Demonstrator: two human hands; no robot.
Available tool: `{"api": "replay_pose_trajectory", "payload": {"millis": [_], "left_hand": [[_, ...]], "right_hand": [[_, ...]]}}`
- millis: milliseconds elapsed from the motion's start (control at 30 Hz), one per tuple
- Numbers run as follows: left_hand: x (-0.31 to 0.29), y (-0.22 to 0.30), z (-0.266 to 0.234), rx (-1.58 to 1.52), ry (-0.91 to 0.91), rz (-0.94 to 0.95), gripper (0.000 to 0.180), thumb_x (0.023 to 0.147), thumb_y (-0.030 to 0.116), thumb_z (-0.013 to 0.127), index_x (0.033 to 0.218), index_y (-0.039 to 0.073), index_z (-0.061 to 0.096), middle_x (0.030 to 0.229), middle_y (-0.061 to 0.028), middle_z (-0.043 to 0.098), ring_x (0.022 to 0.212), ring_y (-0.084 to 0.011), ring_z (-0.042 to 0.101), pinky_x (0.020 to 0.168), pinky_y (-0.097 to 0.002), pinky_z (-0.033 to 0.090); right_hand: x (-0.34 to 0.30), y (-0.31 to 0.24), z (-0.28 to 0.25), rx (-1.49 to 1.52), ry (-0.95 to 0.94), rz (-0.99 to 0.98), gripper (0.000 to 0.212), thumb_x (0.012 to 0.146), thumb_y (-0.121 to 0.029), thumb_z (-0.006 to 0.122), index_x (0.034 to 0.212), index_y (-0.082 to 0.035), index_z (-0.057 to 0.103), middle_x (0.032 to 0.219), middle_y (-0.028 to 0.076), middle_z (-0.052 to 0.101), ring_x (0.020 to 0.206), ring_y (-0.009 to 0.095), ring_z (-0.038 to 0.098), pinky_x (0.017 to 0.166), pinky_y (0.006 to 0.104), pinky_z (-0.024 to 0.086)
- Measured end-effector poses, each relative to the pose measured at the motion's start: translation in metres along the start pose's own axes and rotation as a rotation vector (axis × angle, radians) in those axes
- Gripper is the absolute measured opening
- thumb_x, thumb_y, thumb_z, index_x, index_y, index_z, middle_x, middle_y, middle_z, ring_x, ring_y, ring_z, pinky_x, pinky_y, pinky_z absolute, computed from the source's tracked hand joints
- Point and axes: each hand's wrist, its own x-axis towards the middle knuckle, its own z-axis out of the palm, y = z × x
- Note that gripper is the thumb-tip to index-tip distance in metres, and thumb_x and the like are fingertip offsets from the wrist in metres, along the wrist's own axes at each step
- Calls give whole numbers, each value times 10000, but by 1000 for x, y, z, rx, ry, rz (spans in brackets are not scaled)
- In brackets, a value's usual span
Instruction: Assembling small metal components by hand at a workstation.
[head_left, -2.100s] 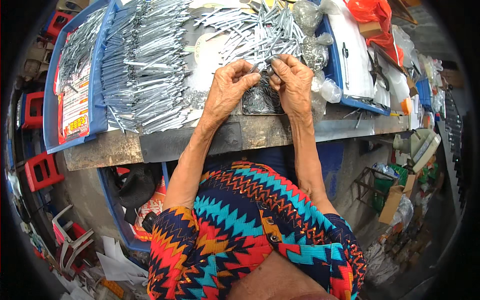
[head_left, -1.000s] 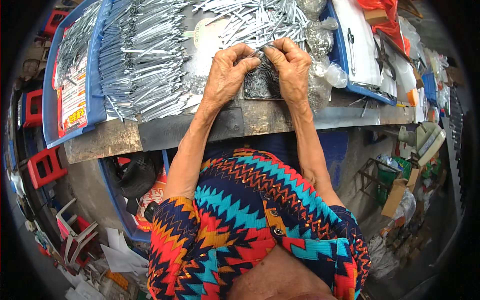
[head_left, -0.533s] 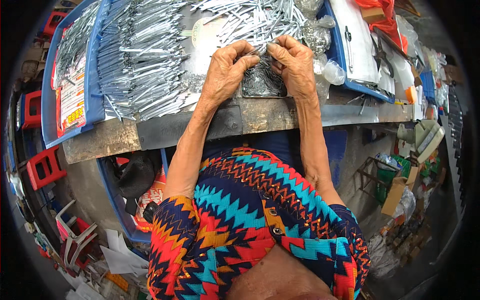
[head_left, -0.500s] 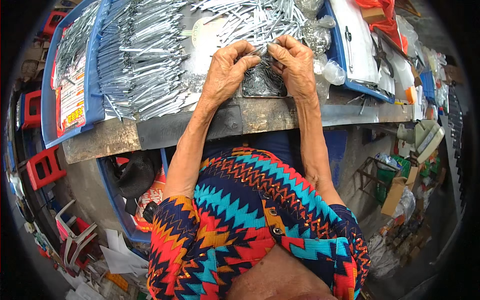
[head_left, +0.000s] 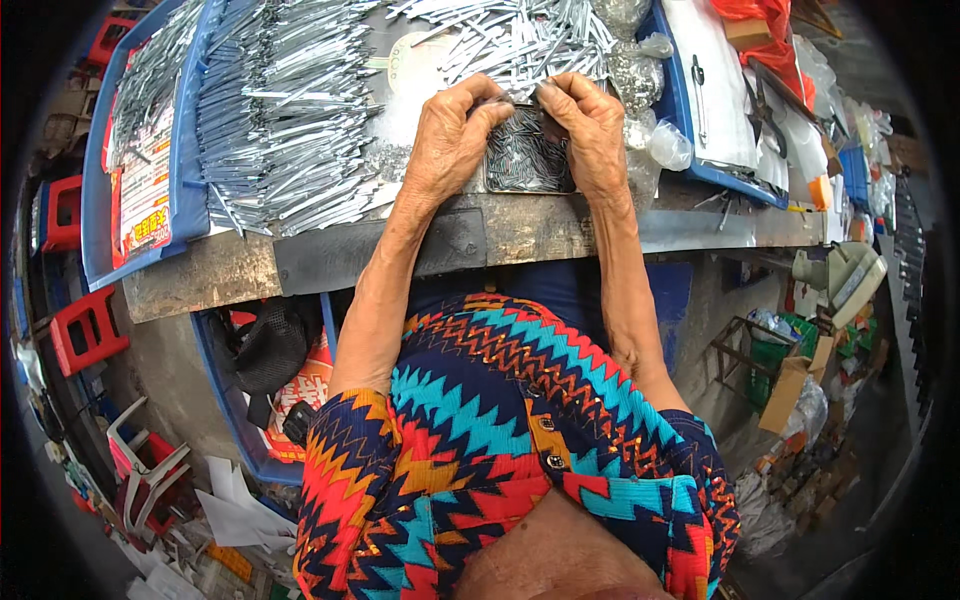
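My left hand [head_left: 450, 140] and my right hand [head_left: 592, 135] are close together over the near edge of a loose pile of thin metal strips [head_left: 530, 45]. Each is closed in a pinch of thumb and fingers; whatever sits between the fingertips is too small to make out. Directly below the fingertips, between my two hands, lies a small rectangular tray [head_left: 530, 191] filled with many little grey metal pins [head_left: 530, 150]. My right thumb and palm cover part of its right side.
Left of my hands, a wide heap of metal strips [head_left: 300, 120] spreads over the workbench [head_left: 210, 285]. Beyond it a blue tray [head_left: 187, 190] holds more strips and printed paper. To the right, another blue tray [head_left: 700, 170] holds pliers [head_left: 765, 115]. Clear plastic bags [head_left: 668, 145] lie beside it.
My fingertips have drawn slightly apart and my left hand has shifted a little to the left. More of the small tray of pins shows between my hands.
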Motion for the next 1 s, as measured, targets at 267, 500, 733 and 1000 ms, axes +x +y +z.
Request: {"api": "replay_pose_trajectory", "payload": {"millis": [267,500,733,1000], "left_hand": [[2,-4,-7,-162,240,-168,112,838,117,536,786,26,575,634,-15,593,512,-10,373,467,-163,281],[6,-12,-9,-72,323,-161,158,824,132,521,771,-8,573,574,-25,571,474,-35,401,429,-218,305],[7,-11,-9,-82,331,-166,103,861,93,497,814,10,535,623,-5,522,540,-39,446,486,-179,360],[23,-18,-8,387,402,23,197,822,140,515,874,-46,555,685,-135,570,625,-194,537,595,-322,414]], "right_hand": [[-15,20,9,-677,-139,-359,161,736,-106,612,858,-15,561,818,165,542,747,339,547,638,395,436],[-19,28,13,-838,-146,-427,142,737,-70,601,854,-15,541,770,143,524,707,327,545,615,380,427],[-19,27,11,-874,-136,-471,138,722,-53,568,814,-17,472,750,155,482,700,334,532,618,413,426],[-23,28,2,-857,-112,-470,124,720,-47,533,815,-19,459,726,158,493,671,338,532,602,419,422]]}}
